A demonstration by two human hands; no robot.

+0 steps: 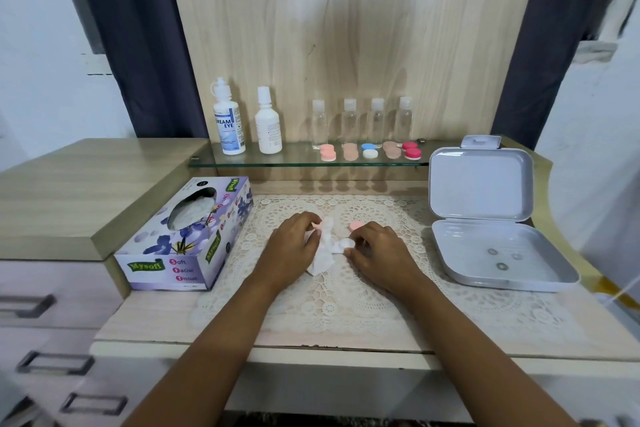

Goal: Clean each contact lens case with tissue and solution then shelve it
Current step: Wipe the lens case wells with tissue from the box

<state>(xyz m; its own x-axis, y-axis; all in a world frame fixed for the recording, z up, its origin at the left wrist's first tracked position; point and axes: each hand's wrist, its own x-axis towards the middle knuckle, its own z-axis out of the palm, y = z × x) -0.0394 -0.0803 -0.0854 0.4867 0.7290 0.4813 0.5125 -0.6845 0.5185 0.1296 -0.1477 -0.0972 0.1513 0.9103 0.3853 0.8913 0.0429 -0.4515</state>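
Two hands close together on lace mat: left hand grips tissue, right hand pinches white case, pink cap just beside its fingers

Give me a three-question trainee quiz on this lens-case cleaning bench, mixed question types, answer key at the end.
1. Multiple choice: how many small clear bottles stand on the glass shelf? A two, B four, C six.
2. True or false: the grey box at the right of the desk is shut.
3. Fill the gap: the left hand grips a crumpled white ____.
Key: 1 B. 2 False, it is open. 3 tissue.
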